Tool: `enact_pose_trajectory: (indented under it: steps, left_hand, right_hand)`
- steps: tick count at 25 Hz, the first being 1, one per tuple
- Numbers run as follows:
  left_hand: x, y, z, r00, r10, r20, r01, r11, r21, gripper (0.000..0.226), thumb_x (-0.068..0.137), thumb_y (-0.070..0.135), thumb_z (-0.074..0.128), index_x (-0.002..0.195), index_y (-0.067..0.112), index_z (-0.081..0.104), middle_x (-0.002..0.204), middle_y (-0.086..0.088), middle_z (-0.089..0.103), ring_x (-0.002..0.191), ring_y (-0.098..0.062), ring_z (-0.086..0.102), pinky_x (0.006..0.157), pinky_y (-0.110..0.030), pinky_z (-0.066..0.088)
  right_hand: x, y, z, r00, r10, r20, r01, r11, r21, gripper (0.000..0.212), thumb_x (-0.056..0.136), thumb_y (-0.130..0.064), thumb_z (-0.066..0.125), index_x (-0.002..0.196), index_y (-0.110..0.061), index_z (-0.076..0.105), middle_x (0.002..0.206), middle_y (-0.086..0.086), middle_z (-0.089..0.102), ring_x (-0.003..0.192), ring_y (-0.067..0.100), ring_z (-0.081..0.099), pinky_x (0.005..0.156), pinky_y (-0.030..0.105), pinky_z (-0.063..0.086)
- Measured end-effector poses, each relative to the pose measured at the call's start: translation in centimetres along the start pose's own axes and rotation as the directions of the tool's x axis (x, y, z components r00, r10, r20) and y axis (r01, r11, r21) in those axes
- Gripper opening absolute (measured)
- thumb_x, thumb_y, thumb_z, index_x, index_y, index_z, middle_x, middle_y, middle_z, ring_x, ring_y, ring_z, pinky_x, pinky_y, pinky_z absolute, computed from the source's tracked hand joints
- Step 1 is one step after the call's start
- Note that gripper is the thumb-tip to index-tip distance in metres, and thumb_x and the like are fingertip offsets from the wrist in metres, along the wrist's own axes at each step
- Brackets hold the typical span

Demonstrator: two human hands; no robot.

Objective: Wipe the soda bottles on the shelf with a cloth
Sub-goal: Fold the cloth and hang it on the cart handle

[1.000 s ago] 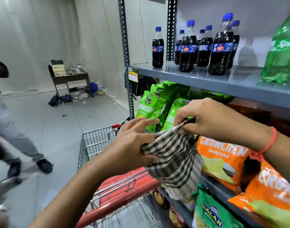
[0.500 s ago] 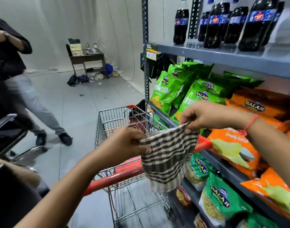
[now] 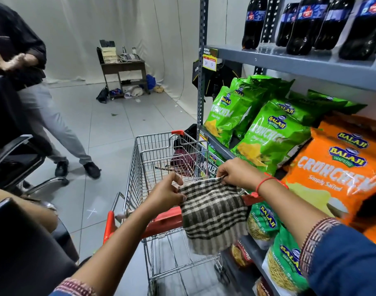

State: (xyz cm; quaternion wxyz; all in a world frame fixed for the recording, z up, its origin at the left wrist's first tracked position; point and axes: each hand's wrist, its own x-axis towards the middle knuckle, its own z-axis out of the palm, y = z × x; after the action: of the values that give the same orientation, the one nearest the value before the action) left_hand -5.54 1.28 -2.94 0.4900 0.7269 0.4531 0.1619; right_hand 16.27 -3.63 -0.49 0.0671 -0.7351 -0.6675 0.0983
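Cloth [image 3: 212, 212] hangs pinched by left hand [image 3: 167, 194] and right hand [image 3: 236, 173] fingers.

Both arms extended forward, left hand [image 3: 169, 194] and right hand [image 3: 238, 174] level, fingers [image 3: 178, 181] pinched closed, right wrist bent.

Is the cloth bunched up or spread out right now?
Spread out: left hand and right hand pinch the checked cloth by its top corners, rest hanging flat.

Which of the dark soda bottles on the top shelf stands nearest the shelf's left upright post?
The leftmost dark cola bottle with the blue label. It stands apart beside the grey perforated post; the other bottles cluster further right.
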Motion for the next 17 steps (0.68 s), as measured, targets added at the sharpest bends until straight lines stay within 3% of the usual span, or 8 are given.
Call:
enact_pose_trajectory:
  steps: [3,7,9,11,13,14,15,17]
  left_hand:
    - [0.7,-0.6,0.8,0.999,-0.025,-0.047,0.028,0.998,0.058,0.029,0.075,0.006,0.065,0.097,0.016,0.049,0.086,-0.010,0.064,0.074,-0.023,0.063,0.074,-0.039,0.053]
    - [0.8,-0.5,1.7,0.998,-0.033,-0.052,0.043,0.974,0.221,0.030,0.075,0.013,0.068,0.097,0.017,0.048,0.089,-0.004,0.064,0.076,-0.018,0.063,0.071,-0.033,0.053]
    - [0.2,-0.3,1.5,0.996,0.043,-0.083,-0.006,0.911,0.412,0.030,0.075,0.024,0.068,0.101,0.019,0.054,0.104,-0.004,0.061,0.092,-0.020,0.060,0.082,-0.036,0.050]
    - [-0.7,-0.1,0.8,0.990,0.129,-0.056,-0.091,0.889,0.449,0.036,0.073,0.043,0.065,0.100,0.021,0.062,0.109,0.000,0.063,0.098,-0.017,0.059,0.086,-0.035,0.048]
    - [-2.1,0.3,0.3,0.989,0.105,0.103,-0.139,0.894,0.427,0.047,0.064,0.060,0.063,0.097,0.026,0.065,0.098,0.012,0.065,0.088,-0.009,0.060,0.078,-0.029,0.050]
    - [-2.6,0.5,0.5,0.980,0.080,0.184,-0.159,0.869,0.469,0.042,0.063,0.061,0.063,0.089,0.028,0.065,0.089,0.017,0.063,0.079,-0.006,0.058,0.071,-0.025,0.047]
    - [-2.8,0.4,1.0,0.971,0.055,0.231,-0.174,0.825,0.537,0.034,0.064,0.059,0.064,0.076,0.027,0.061,0.079,0.015,0.061,0.069,-0.008,0.054,0.063,-0.024,0.042]
    - [-2.8,0.4,2.1,0.973,0.033,0.229,-0.178,0.740,0.649,0.033,0.069,0.048,0.066,0.061,0.023,0.046,0.066,0.007,0.052,0.061,-0.013,0.045,0.059,-0.028,0.036]
  right_hand:
    - [-0.1,0.3,1.3,0.999,0.000,-0.053,0.000,1.000,-0.010,0.019,0.078,-0.008,0.059,0.091,-0.021,0.066,0.099,0.009,0.070,0.088,0.027,0.062,0.068,0.030,0.045]
    - [-0.7,0.2,3.0,0.998,0.016,-0.056,-0.018,0.999,-0.032,0.015,0.081,-0.007,0.055,0.085,-0.021,0.054,0.097,0.011,0.064,0.077,0.024,0.054,0.059,0.027,0.033]
    - [-0.9,0.1,3.0,0.997,-0.024,-0.075,0.022,0.999,-0.026,0.013,0.082,-0.013,0.059,0.081,-0.022,0.050,0.095,0.005,0.059,0.080,0.021,0.051,0.062,0.026,0.032]
    - [-1.3,0.5,1.7,0.995,-0.048,-0.092,0.049,0.999,0.010,0.006,0.081,-0.027,0.064,0.080,-0.023,0.059,0.082,-0.007,0.059,0.083,0.012,0.058,0.062,0.023,0.036]
    - [-2.3,0.9,0.2,0.997,-0.057,0.059,0.053,0.997,0.054,0.020,0.071,-0.045,0.069,0.083,-0.028,0.066,0.060,-0.019,0.062,0.064,-0.009,0.057,0.052,0.016,0.039]
    - [-2.7,1.0,-0.1,0.982,-0.058,0.181,0.057,0.998,0.011,0.032,0.066,-0.051,0.071,0.089,-0.030,0.066,0.061,-0.021,0.064,0.062,-0.009,0.056,0.055,0.015,0.041]
    - [-3.0,1.1,-0.1,0.958,-0.056,0.281,0.084,0.992,-0.091,0.043,0.062,-0.053,0.071,0.097,-0.029,0.064,0.072,-0.017,0.068,0.073,-0.002,0.056,0.065,0.021,0.042]
    - [-3.4,1.2,0.8,0.948,-0.045,0.316,0.141,0.948,-0.286,0.049,0.061,-0.052,0.072,0.099,-0.024,0.061,0.090,-0.001,0.068,0.091,0.019,0.054,0.077,0.035,0.037]
